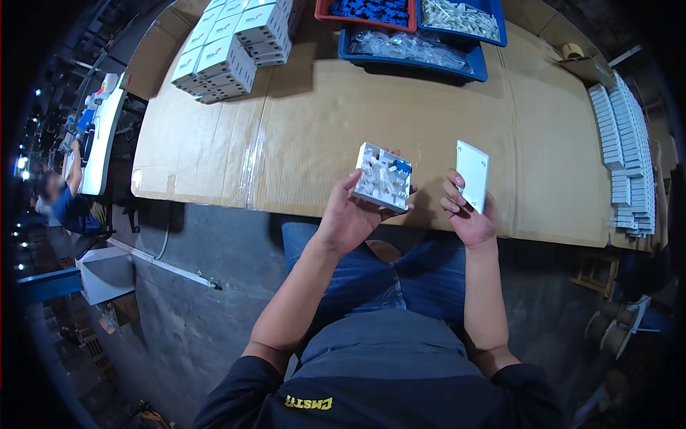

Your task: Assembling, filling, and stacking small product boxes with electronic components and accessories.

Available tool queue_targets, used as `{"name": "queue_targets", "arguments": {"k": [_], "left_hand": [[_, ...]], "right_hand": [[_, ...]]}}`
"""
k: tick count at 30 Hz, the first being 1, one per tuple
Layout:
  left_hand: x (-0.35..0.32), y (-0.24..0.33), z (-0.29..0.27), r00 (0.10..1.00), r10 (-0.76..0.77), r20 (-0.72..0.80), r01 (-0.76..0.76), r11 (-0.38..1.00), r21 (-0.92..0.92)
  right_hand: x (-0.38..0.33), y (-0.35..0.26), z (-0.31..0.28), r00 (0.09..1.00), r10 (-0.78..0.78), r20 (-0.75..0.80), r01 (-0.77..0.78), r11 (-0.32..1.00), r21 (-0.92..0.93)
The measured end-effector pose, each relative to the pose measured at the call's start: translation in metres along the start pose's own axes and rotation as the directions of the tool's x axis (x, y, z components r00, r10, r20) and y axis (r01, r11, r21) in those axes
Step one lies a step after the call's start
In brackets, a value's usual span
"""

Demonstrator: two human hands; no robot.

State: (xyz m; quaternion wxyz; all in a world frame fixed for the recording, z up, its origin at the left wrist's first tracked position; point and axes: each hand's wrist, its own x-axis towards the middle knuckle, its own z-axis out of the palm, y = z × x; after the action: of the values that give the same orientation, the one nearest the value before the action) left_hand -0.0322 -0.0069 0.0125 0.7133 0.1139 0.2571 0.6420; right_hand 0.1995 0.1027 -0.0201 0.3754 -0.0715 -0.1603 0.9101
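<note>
Upper left of the frame, stacked white cartons (pixel 223 57) sit on the cardboard-covered bench (pixel 314 121); along the top edge a red bin of blue parts (pixel 366 11), then blue trays (pixel 414 50) of clear bagged pieces.

Centre of the frame: the left hand (pixel 350 214) has its grip wrapped around a white socket module (pixel 384 176), open back facing up, a small blue insert showing at its upper right corner.

Just right of centre, the right hand (pixel 468 211) pinches a plain white cover plate (pixel 472 174), held upright and apart from the module.

Far right, a long row of white plates (pixel 625 143).

To join them well, I judge the plate should be squared to the module's edges first, corners matched, then pressed evenly, thumbs clear of the clips.
</note>
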Motion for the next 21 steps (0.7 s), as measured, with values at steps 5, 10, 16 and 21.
{"name": "queue_targets", "arguments": {"k": [5,10,16,21], "left_hand": [[-0.003,0.001,0.006,0.998,-0.063,-0.002,0.063,0.996,0.061],[0.003,-0.011,0.002,0.986,-0.1,-0.13,0.097,0.995,-0.036],[-0.002,-0.01,0.011,0.983,-0.127,-0.132,0.107,0.983,-0.152],[-0.006,-0.008,0.015,0.987,-0.132,-0.086,0.114,0.974,-0.196]], "right_hand": [[-0.005,-0.001,0.01,0.998,0.059,0.007,-0.059,0.998,-0.004],[-0.009,0.008,0.005,0.992,0.057,0.109,-0.056,0.998,-0.008],[-0.006,0.007,0.02,0.986,0.105,0.132,-0.101,0.994,-0.031],[-0.006,0.008,0.03,0.984,0.096,0.148,-0.112,0.989,0.101]]}}
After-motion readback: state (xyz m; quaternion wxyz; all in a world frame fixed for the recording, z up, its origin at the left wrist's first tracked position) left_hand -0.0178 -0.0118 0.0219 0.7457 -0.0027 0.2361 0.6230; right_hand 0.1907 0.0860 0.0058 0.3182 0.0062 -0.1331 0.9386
